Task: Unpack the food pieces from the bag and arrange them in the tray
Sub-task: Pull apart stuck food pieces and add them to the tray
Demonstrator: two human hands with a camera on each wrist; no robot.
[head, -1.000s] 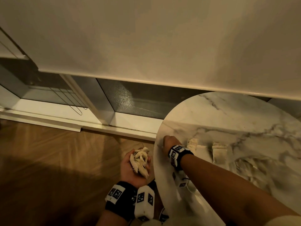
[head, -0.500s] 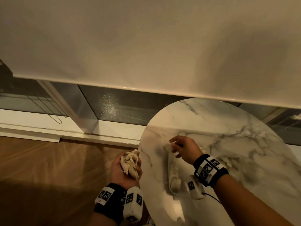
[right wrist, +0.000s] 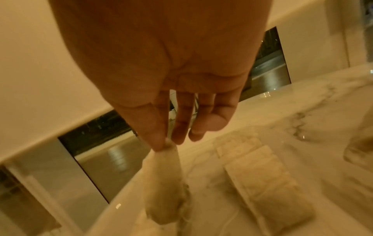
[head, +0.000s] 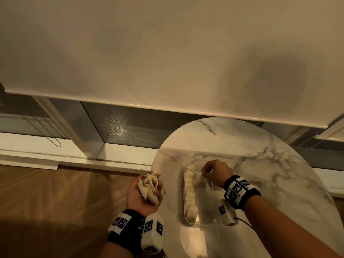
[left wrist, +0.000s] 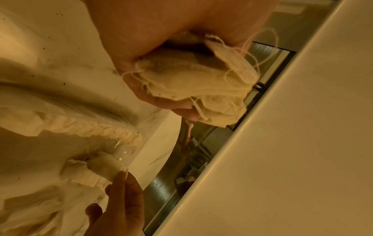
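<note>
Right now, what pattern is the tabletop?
The tabletop is white marble with grey veining, clearest in the head view.

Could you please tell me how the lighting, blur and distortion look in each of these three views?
Head view: dim warm light, wide-angle bending, a soft shadow on the blind, glare on the marble table. Left wrist view: amber cast, the left hand looms large, slightly soft. Right wrist view: motion blur smears the pouch pinched by the right hand.

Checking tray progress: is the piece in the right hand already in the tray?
Not yet: the right hand pinches the piece, which hangs above the tray.
</note>
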